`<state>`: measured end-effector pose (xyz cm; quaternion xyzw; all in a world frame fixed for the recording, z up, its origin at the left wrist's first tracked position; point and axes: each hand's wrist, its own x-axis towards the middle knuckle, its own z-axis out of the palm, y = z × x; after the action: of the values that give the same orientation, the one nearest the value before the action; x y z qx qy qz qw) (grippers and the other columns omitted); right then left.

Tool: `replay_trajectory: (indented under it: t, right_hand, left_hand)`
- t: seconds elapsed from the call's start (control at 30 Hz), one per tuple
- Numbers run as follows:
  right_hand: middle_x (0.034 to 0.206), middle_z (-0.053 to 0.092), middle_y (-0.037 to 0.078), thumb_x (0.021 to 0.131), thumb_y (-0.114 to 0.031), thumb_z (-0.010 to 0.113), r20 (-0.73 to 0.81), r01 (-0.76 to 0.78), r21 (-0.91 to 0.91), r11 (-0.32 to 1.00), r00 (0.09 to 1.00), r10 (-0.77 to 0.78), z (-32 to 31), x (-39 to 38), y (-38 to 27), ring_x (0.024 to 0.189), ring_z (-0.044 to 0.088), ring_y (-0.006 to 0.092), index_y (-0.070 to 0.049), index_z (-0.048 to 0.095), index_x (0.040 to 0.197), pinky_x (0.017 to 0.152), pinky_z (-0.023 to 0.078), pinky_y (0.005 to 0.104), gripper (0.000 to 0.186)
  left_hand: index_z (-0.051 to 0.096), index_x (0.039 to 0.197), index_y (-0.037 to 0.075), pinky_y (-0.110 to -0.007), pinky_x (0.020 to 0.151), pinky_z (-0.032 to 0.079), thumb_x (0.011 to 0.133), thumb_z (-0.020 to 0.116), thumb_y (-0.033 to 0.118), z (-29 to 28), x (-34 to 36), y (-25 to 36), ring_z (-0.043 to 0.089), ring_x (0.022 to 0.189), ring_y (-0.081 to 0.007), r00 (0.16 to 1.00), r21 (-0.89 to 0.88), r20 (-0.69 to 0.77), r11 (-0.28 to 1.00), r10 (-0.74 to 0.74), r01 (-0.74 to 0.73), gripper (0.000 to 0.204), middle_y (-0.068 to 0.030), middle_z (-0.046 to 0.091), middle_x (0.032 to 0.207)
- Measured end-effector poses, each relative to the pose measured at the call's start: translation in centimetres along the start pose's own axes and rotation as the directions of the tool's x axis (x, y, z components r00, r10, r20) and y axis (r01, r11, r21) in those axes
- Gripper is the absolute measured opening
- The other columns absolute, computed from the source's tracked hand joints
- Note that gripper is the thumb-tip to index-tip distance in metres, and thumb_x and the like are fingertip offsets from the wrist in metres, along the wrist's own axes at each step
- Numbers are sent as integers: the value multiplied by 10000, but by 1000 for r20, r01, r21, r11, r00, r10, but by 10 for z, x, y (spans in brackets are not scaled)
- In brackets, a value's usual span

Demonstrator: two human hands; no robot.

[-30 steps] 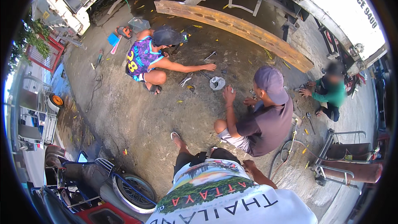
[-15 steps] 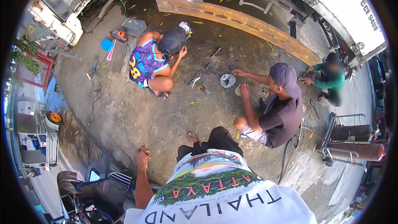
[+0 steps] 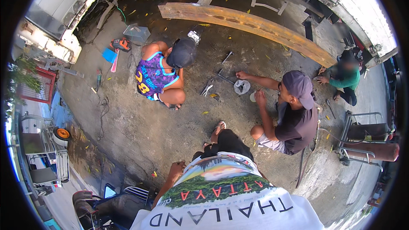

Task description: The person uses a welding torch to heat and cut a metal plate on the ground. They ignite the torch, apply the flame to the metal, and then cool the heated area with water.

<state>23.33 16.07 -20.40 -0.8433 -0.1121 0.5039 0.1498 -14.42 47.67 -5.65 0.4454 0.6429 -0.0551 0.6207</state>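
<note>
My left hand hangs low beside my white printed shirt, close to the dark shorts. Its fingers turn in toward the shirt and are mostly hidden, and no object shows in it. My right hand is out of view. One sandalled foot is forward on the concrete. Ahead, a person in a purple jersey squats with head bent. To the right, a capped person in a dark shirt squats and reaches toward a small container with a whitish plastic lining. Pliers-like tools lie between them.
A long rusty steel beam lies across the far side, beside a truck. An orange machine and a corded tool sit at left. At right, a trolley carries cylinders, and a person in green crouches. Hoses trail nearby.
My left hand has swung right, in against my shirt. One foot has come forward. The person in the jersey has lowered a raised hand, and the person in green has shifted posture.
</note>
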Motion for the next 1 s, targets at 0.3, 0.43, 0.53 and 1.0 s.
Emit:
replay_trajectory:
  t: [0.3,0.43,0.53,1.0]
  right_hand:
    - [1113,713,196,977,-350,451,-17,185,140,973,983,-184,-39,39,-111,1052,692,296,-83,678,1206,838,535,433,419]
    - [1091,708,220,880,-425,624,-66,9,-24,1000,998,-10,-69,-13,-205,1070,684,350,-94,710,1144,875,527,446,432]
    - [986,734,160,864,-413,689,-117,-74,424,903,984,136,-54,4,-154,933,707,250,-108,720,1148,790,545,390,418]
    - [1148,716,134,939,-384,523,-82,-266,413,871,942,326,62,-76,-129,1057,683,231,-177,701,1201,894,519,415,378]
  left_hand:
    - [693,891,17,-278,426,360,974,595,382,-69,44,-14,488,479,-113,991,-57,-132,998,27,-34,388,-61,657,706]
    - [693,865,23,-285,424,353,970,602,384,-86,25,31,474,468,-111,977,-144,-195,988,-87,60,387,-60,649,693]
    - [690,838,30,-290,426,354,969,605,382,-74,46,55,474,468,-112,997,20,-64,999,40,-39,386,-55,636,673]
    - [672,766,52,-295,443,377,978,598,300,-134,143,190,490,465,-116,989,240,141,967,54,-87,334,-29,593,601]
